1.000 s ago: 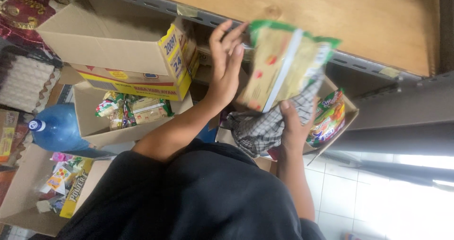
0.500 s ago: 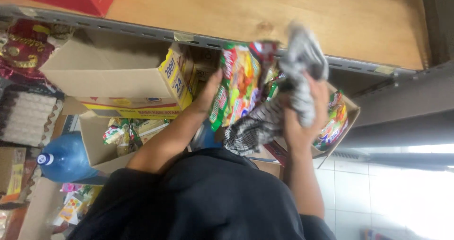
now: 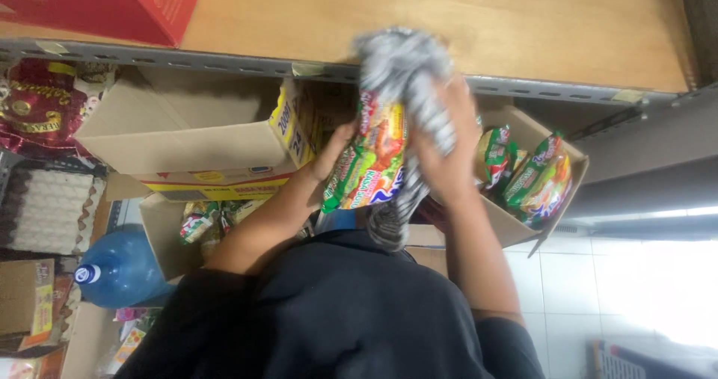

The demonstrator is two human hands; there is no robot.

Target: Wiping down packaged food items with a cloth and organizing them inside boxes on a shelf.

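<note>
From the head camera, my left hand [image 3: 333, 155] cupped the noodle packet [image 3: 370, 162] from behind, while my right hand [image 3: 441, 151] clutched a grey checked cloth [image 3: 407, 80] against it, below the wooden shelf's [image 3: 449, 13] metal front edge.

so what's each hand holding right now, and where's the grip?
Left hand holds a noodle packet by its left edge. Right hand grips a grey checked cloth around its middle, pressed against the packet.

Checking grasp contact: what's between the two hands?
In the head view, a green noodle packet sits between left hand and right hand, which also grips a checked cloth.
</note>
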